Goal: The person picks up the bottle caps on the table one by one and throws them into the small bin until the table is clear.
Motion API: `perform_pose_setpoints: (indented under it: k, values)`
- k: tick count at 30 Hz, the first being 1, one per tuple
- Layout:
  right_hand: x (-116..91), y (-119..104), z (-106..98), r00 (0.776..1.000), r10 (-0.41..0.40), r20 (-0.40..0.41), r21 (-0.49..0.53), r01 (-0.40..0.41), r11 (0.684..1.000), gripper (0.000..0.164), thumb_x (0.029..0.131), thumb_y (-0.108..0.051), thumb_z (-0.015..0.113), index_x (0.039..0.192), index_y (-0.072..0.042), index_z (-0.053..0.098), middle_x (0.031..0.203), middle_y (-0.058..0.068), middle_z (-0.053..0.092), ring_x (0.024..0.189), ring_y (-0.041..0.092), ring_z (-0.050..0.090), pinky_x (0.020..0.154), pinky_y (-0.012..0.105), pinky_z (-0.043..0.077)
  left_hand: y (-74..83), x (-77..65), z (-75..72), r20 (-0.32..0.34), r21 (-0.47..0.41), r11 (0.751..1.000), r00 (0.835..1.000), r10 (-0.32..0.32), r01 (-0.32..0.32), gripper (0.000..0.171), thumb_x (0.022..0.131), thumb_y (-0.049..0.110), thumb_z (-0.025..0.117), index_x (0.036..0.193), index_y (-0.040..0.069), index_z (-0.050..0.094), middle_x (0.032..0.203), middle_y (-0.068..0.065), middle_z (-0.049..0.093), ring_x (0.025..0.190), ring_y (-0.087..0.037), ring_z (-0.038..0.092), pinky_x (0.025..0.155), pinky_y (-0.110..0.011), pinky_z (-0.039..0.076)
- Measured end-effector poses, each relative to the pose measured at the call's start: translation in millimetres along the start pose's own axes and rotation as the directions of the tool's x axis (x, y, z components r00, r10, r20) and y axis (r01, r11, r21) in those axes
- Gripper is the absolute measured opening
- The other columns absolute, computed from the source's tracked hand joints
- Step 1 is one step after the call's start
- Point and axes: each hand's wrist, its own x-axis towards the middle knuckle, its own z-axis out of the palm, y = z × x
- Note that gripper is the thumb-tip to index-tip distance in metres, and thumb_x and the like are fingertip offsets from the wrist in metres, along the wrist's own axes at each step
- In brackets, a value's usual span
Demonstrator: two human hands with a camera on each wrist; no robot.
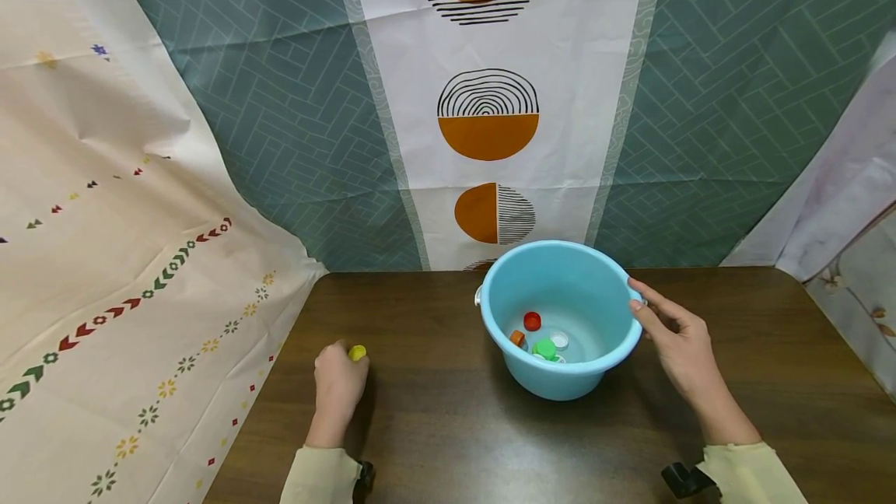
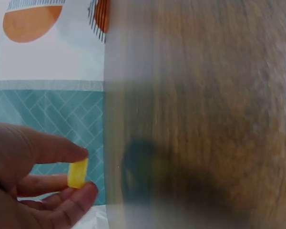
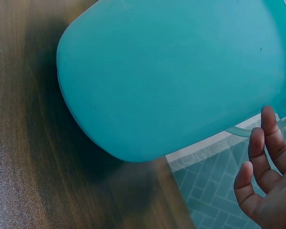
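My left hand (image 1: 339,383) is at the left part of the table and pinches a small yellow bottle cap (image 1: 358,352) between thumb and fingers. In the left wrist view the yellow cap (image 2: 77,172) shows edge-on, held above the table. A light blue bucket (image 1: 560,379) stands right of the middle. Inside it lie several caps, among them a red cap (image 1: 532,321), an orange cap (image 1: 517,338), a green cap (image 1: 544,348) and a white cap (image 1: 559,340). My right hand (image 1: 677,341) holds the bucket's right rim, thumb at the edge and other fingers loosely along the outside.
The brown wooden table (image 1: 434,442) carries the bucket. A patterned green and white cloth (image 1: 308,138) hangs behind its far edge. A cream embroidered cloth (image 1: 140,255) drapes along the left side, and a pale cloth (image 1: 826,169) hangs at the right. The bucket's handle (image 3: 239,131) hangs by the right fingers.
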Motion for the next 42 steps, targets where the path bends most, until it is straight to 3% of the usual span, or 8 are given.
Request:
perform_pose_setpoints:
  k: [4,9,15,21,28,35,42]
  values:
    - [0.5,0.4,-0.2,1.000,0.012,0.003,-0.007,-0.012,1.000,0.043,0.098,-0.034,0.060,0.139,-0.022,0.057,0.124,-0.012,0.062,0.098,0.007,0.059,0.074,0.020,0.054,4.2,1.6,1.9,-0.032,-0.106,0.994,0.999,-0.010,0.007,0.033,0.079,0.007,0.072,0.109,-0.006,0.069,0.094,-0.019,0.067,0.085,-0.035,0.062,0.073,-0.048,0.051]
    - [1.0,1.1,-0.6,1.000,0.017,0.004,-0.025,-0.016,1.000,0.043,0.098,-0.035,0.059,0.139,-0.022,0.057,0.127,-0.006,0.062,0.099,0.007,0.058,0.073,0.019,0.053,11.5,3.0,2.6,-0.076,-0.213,0.977,0.997,-0.027,0.010,0.032,0.079,0.010,0.076,0.109,0.000,0.071,0.089,-0.009,0.067,0.077,-0.022,0.061,0.065,-0.037,0.053]
    - [1.4,-0.4,-0.7,1.000,0.016,0.003,-0.030,-0.016,0.999,0.043,0.098,-0.036,0.059,0.139,-0.023,0.057,0.125,-0.009,0.062,0.098,0.008,0.058,0.073,0.020,0.054,18.4,4.2,1.4,-0.122,-0.272,0.962,0.992,-0.039,0.004,0.029,0.079,0.016,0.080,0.104,0.006,0.072,0.082,-0.004,0.068,0.071,-0.016,0.062,0.059,-0.030,0.051]
    - [1.3,-0.1,-1.0,1.000,0.015,0.004,-0.032,-0.015,0.999,0.043,0.098,-0.035,0.059,0.139,-0.023,0.057,0.125,-0.011,0.062,0.097,0.009,0.057,0.072,0.019,0.053,24.3,3.0,0.4,-0.101,-0.324,0.946,0.993,-0.063,0.027,0.031,0.080,0.017,0.081,0.106,0.006,0.071,0.086,-0.005,0.069,0.073,-0.016,0.063,0.060,-0.024,0.050]
    - [1.7,0.5,-0.9,1.000,0.019,0.003,-0.038,-0.019,0.999,0.044,0.098,-0.036,0.059,0.140,-0.023,0.057,0.126,-0.008,0.062,0.097,0.009,0.057,0.071,0.019,0.052,29.5,3.7,0.1,-0.142,-0.424,0.906,0.986,-0.083,0.015,0.037,0.077,0.017,0.084,0.109,0.005,0.071,0.093,-0.006,0.072,0.077,-0.017,0.066,0.061,-0.014,0.050]
    - [1.0,0.5,-1.0,1.000,-0.005,0.016,-0.010,0.005,1.000,0.044,0.098,-0.031,0.060,0.140,-0.019,0.056,0.125,-0.013,0.061,0.099,0.005,0.059,0.073,0.019,0.054,36.6,2.5,-1.6,-0.214,-0.520,0.853,0.974,-0.074,-0.049,0.033,0.074,0.016,0.087,0.102,0.007,0.074,0.082,-0.005,0.069,0.072,-0.017,0.063,0.060,-0.015,0.051]
    - [2.4,5.3,-0.8,1.000,-0.012,0.009,0.004,0.012,1.000,0.044,0.098,-0.027,0.061,0.140,-0.015,0.056,0.123,-0.016,0.061,0.096,0.005,0.059,0.072,0.020,0.054,44.7,0.9,-3.2,-0.234,-0.570,0.818,0.970,-0.068,-0.080,0.033,0.074,0.021,0.087,0.102,0.010,0.075,0.082,-0.005,0.068,0.072,-0.016,0.061,0.063,-0.016,0.051]
